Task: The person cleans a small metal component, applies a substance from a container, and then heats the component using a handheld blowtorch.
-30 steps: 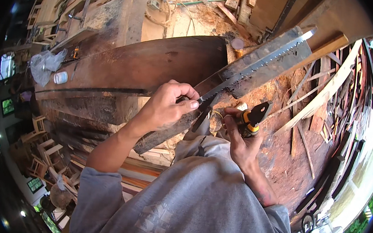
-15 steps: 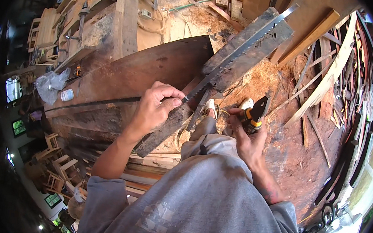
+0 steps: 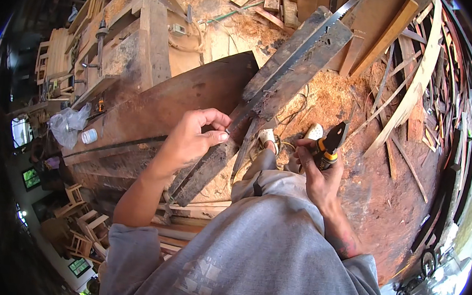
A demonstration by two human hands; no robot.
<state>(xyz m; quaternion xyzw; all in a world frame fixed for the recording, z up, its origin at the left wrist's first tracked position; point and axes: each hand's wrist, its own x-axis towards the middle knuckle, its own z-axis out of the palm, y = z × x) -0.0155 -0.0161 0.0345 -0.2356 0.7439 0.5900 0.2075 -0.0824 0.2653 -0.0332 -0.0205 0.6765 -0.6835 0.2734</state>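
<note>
Head view, left hand (image 3: 189, 140) pinching one saw blade (image 3: 288, 62), right hand (image 3: 319, 174) gripping one pliers (image 3: 330, 144).

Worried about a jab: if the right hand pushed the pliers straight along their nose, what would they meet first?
Probably the sawdust-covered ground; from the right hand the pliers point up-right, clear of the saw blade. Depth unclear.

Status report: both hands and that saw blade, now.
Left hand pinching the toothed saw blade lying along the plank. Right hand gripping pliers, off the blade. Sawdust and offcuts around, nothing between.
</note>
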